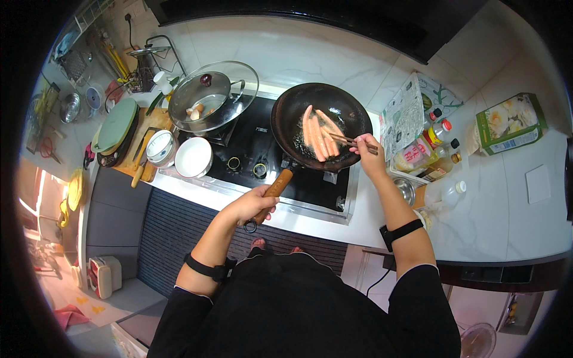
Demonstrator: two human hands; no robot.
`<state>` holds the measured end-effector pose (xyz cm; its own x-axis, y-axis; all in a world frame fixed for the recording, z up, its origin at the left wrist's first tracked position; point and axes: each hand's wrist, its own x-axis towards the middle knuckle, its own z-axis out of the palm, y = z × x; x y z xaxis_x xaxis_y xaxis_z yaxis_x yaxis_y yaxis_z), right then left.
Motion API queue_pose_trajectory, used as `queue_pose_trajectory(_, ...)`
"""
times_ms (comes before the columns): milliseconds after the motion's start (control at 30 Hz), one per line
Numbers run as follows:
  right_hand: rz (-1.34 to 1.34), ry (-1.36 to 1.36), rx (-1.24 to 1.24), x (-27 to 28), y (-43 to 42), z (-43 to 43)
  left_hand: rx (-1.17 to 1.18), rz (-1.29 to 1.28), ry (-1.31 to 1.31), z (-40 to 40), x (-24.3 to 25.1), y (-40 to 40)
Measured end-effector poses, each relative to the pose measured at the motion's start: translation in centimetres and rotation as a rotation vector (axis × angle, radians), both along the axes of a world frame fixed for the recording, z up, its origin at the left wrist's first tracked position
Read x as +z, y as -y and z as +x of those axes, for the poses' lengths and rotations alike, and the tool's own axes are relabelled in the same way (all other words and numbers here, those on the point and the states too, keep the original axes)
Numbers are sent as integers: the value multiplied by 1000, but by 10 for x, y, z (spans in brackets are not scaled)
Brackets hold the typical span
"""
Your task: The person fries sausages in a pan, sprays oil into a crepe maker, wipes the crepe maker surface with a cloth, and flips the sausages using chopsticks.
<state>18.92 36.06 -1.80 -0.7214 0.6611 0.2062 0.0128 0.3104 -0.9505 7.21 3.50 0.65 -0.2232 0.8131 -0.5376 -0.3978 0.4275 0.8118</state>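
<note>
My left hand point(256, 202) grips the wooden handle point(279, 182) of a dark wok point(286, 100), which sits over the right side of a black glass gas hob point(250, 129). Inside the wok several long pinkish sausages point(318, 136) lie side by side in bubbling oil. In my right hand point(371, 152) is a pair of chopsticks point(351, 141), with their tips touching the sausages on the right. The burner beneath the wok is hidden.
A glass-lidded pot point(210, 107) holding eggshells occupies the left burner. White bowls point(193, 157) stand before it, beside a wooden cutting board point(150, 121) with a knife point(139, 170). Seasoning bottles point(438, 132) crowd the right, near a green box point(510, 123). A range hood point(313, 20) overhangs the back.
</note>
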Motion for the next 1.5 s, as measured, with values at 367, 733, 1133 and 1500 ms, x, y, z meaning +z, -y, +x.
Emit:
queue_pose_trajectory(367,-181,-41,-8,6,21,2,0,-15,1,-14,2,7)
queue_pose_trajectory(733,-273,-100,-100,0,47,14,-15,-25,-854,-44,-31,4)
queue_pose_trajectory(1133,-248,-146,-334,23,100,25,-532,-40,-1379,-116,-113,-31)
queue_pose_trajectory(1500,-339,-257,-468,22,125,18,-353,-151,-1331,-114,-120,-34)
